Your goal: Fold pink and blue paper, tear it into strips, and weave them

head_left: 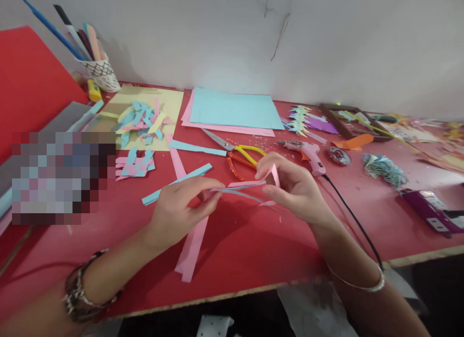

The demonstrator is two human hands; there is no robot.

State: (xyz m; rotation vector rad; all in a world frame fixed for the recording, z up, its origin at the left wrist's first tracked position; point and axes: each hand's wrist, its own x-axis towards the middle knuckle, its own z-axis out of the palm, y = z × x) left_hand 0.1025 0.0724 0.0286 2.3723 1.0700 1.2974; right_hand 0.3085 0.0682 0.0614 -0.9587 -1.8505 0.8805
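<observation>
Between thumb and fingers, my left hand (188, 206) pinches a bundle of crossing pink and blue paper strips (241, 186) above the red table. My right hand (293, 187) is closed on the folded pink end of a paper strip (274, 176) from the same bundle. Long pink tails (194, 252) hang from the bundle toward the front edge. Behind my left hand lies a loose blue strip (199, 172), and another blue strip (197, 147) rests farther back. Scissors (232, 147) with yellow and orange handles lie just beyond my right hand.
A pink glue gun (308, 153) trails a black cord. At the left are a woven paper piece (135, 164), a pile of cut strips (143, 117) and a pen cup (99, 73). Blue sheets (235, 109) lie near the wall, a purple hole punch (433, 211) at right.
</observation>
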